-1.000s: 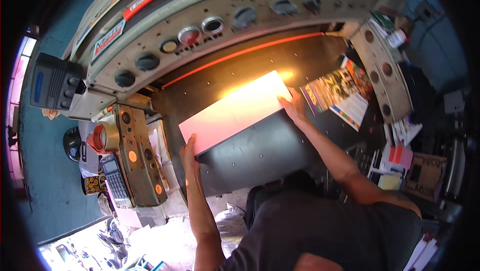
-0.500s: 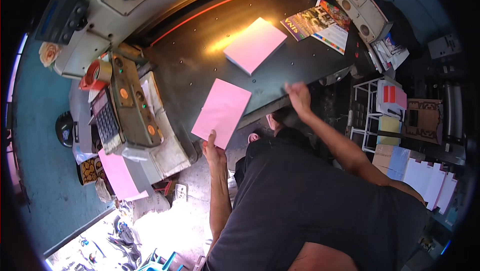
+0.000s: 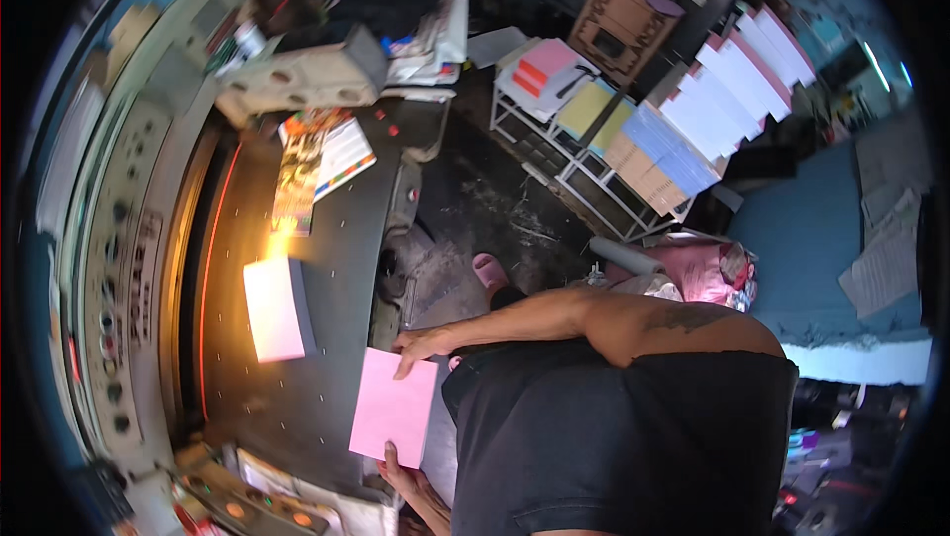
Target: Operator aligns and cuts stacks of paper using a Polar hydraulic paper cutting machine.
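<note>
Both of my hands are on a rectangle of pink paper, held just past the near edge of the dark metal machine table. My left hand grips its lower edge, the thumb on top and the fingers beneath. At the opposite edge, my right hand grips a corner with its fingers closed over the paper. How thick the held paper is, I cannot tell. A second pink paper stack lies farther in on the table, under a warm light.
Printed colour sheets lie on the table's far part. A red light line runs beside the machine's control panel. Beyond the dark floor stands a white wire rack with paper stacks and a cardboard box.
My view and body have turned right. My right hand, empty and away from the paper before, has come onto its corner. My left hand keeps its hold, and the paper is off the table's edge.
</note>
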Demonstrator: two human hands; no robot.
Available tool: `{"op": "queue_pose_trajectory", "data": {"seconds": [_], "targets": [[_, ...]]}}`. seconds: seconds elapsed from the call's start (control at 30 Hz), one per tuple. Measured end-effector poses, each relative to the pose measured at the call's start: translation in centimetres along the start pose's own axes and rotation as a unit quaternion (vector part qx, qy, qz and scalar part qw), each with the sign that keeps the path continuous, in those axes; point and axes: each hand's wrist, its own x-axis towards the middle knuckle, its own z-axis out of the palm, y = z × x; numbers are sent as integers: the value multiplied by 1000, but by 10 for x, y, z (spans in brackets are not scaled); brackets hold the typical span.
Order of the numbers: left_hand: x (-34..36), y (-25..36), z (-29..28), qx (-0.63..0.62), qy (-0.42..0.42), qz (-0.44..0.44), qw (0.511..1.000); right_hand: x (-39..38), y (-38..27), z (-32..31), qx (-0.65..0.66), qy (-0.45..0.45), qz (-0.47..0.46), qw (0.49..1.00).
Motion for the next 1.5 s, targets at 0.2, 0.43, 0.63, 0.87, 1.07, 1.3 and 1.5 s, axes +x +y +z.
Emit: {"op": "queue_pose_trajectory", "data": {"seconds": [0.2, 0.43, 0.63, 0.87, 1.07, 1.3, 1.5], "targets": [[71, -10, 146, 126, -118, -16, 985, -123, 2, -123, 82, 146, -42, 985], [146, -115, 421, 163, -238, -155, 945, -274, 26, -332, 148, 364, -66, 917], [177, -181, 671, 168, -342, -244, 892, -398, -18, -461, 74, 654, -31, 752], [76, -52, 890, 246, -612, -118, 742, -588, -147, -384, 62, 741, -222, 630], [-72, -22, 1008, 236, -757, -98, 602, -723, -187, -311, 31, 838, -236, 490], [-44, -57, 991, 252, -743, -140, 604, -674, -176, -299, 22, 882, -237, 406], [121, -96, 871, 338, -528, -158, 763, -529, -89, -426, 212, 689, -256, 644]]}}
